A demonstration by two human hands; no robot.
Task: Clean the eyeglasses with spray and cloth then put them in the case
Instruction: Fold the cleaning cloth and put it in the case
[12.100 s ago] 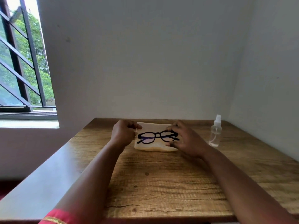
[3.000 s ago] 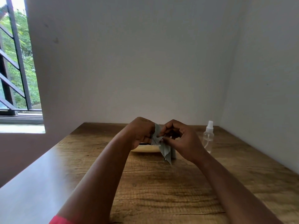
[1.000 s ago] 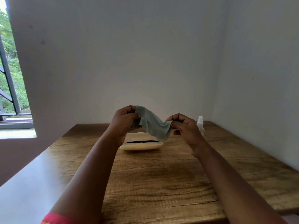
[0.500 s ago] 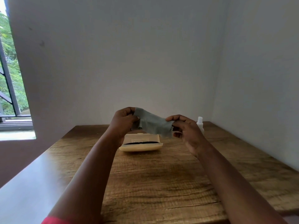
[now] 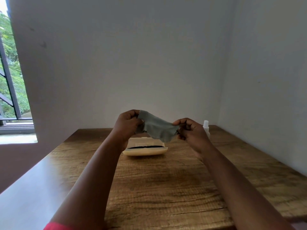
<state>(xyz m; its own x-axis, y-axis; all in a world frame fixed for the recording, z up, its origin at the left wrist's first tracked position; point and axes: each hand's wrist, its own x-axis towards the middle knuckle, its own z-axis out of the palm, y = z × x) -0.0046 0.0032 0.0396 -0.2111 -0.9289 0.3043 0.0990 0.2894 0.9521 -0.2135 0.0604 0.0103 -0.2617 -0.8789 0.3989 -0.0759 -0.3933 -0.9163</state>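
- Since half a second ago, cloth [image 5: 157,128] sags lower between the hands.
- Left hand [image 5: 127,124] and right hand [image 5: 189,130] each pinch an edge, fingers curled.
- Glasses [image 5: 144,147] lie in the case [image 5: 144,151] on the table [image 5: 166,188].
- Cloth looks light and limp; corners suit gripping best.
- Spray [image 5: 206,127] stands behind the right hand.

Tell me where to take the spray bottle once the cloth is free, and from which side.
Take the spray bottle round its clear body below the white cap, coming from the near side with the right hand. It stands upright near the right back corner of the table, just behind that hand, with walls close behind and to its right. Both hands now hold the cloth, so one grip must release first.
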